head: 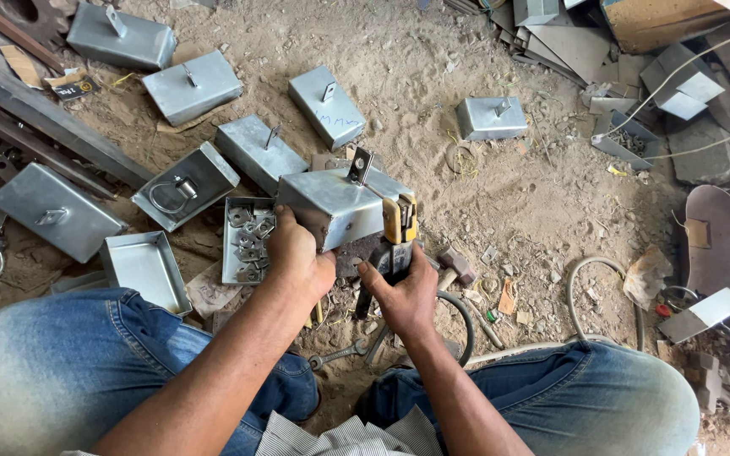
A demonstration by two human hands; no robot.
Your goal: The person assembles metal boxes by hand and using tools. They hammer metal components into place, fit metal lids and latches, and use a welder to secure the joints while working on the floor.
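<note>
Centrally, above the sandy ground (pixel 483 194) and between the person's denim-clad knees, the left hand (pixel 297 253) closes around the near lower edge of a grey sheet-metal box (pixel 331 203), fingers curled under and thumb over its side, holding it raised and tilted. A small perforated tab (pixel 359 166) stands up from the top face of the box. The right hand (pixel 407 295) is wrapped in a closed grip around the dark handle of a tool with a yellow head (pixel 400 221), whose head is pressed against the right end of the box. Similar metal boxes (pixel 192 84) lie scattered over the ground toward the far left, each with a tab on top; one further box (pixel 492 116) rests apart toward the far right. Just left of the left hand, a shallow open tray (pixel 245 241) holds small metal fittings, and an empty tray (pixel 145 268) lies beside the left knee. A spanner (pixel 340 353) lies on the ground directly below the hands, and a grey hose (pixel 601 287) curves near the right knee.
</note>
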